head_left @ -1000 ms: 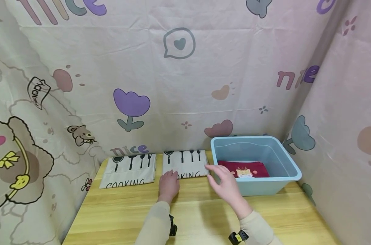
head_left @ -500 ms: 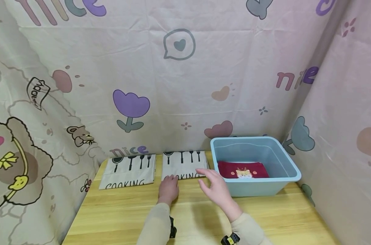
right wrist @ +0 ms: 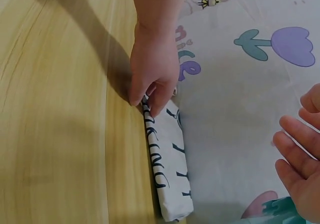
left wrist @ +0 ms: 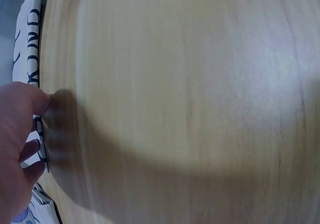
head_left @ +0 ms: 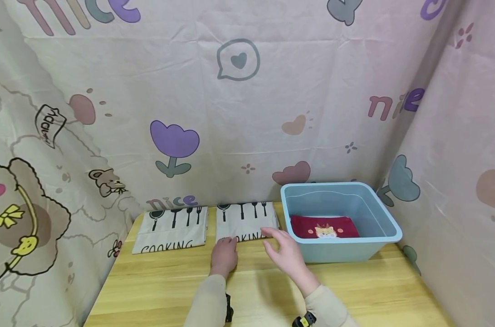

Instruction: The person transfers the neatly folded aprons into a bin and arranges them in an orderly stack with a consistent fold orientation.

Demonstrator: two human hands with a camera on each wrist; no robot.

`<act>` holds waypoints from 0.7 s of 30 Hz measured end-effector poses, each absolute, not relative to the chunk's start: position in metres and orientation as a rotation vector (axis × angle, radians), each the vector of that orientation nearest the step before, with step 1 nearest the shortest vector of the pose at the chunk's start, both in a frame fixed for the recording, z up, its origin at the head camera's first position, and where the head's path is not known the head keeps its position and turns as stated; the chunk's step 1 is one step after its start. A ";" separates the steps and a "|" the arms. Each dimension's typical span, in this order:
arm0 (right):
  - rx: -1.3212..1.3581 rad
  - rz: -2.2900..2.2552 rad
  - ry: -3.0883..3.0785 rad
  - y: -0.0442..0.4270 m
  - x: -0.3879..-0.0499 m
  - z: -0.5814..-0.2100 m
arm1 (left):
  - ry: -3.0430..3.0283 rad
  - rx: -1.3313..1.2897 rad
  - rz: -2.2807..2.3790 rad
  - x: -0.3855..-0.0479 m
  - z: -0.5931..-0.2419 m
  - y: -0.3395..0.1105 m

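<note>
In the head view, a folded white cloth [head_left: 245,223] with black utensil prints and lettering lies flat near the back. My left hand [head_left: 224,257] pinches its front edge close to the left corner; thumb in front and fingers over the top show in the right wrist view, where this hand [right wrist: 156,59] holds the cloth [right wrist: 172,186]. Held above the table by the cloth's front right corner, my right hand [head_left: 287,256] has its fingers apart and nothing in it. To the left lies a similar folded cloth [head_left: 165,234], untouched.
A light blue bin [head_left: 353,239] stands to the right of the cloths, with a folded red cloth [head_left: 341,224] inside. Behind the wooden table [head_left: 157,290] hangs a printed curtain [head_left: 247,118], with more curtain along both sides.
My right hand has moved left, away from the bin's front left corner. My left hand has come slightly toward me, and the middle cloth's front edge has shifted a little the same way.
</note>
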State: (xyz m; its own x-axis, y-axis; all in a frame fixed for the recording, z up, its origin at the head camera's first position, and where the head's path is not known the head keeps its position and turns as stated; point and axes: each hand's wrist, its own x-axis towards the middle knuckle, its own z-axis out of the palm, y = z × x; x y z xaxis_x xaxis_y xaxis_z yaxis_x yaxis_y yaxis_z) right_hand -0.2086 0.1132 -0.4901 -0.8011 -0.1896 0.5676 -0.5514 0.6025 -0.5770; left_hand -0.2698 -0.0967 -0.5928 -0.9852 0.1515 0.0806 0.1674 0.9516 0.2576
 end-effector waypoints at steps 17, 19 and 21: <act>0.603 1.090 -2.340 0.113 -0.210 -0.505 | -2.927 -0.162 -0.365 -0.259 -0.596 -0.103; 0.588 1.101 -2.354 0.112 -0.211 -0.508 | -2.936 -0.160 -0.372 -0.258 -0.596 -0.105; 0.567 1.102 -2.368 0.112 -0.212 -0.512 | -2.936 -0.168 -0.373 -0.257 -0.597 -0.106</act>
State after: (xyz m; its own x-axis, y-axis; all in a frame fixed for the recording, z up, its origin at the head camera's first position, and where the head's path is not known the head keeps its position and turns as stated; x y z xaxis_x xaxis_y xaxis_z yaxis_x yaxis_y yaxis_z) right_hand -0.2116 0.1117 -0.5118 -0.8068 -0.1693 0.5661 -0.5422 0.5928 -0.5955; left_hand -0.2566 -0.1058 -0.5968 -0.9780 0.0890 0.1889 0.1334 0.9622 0.2373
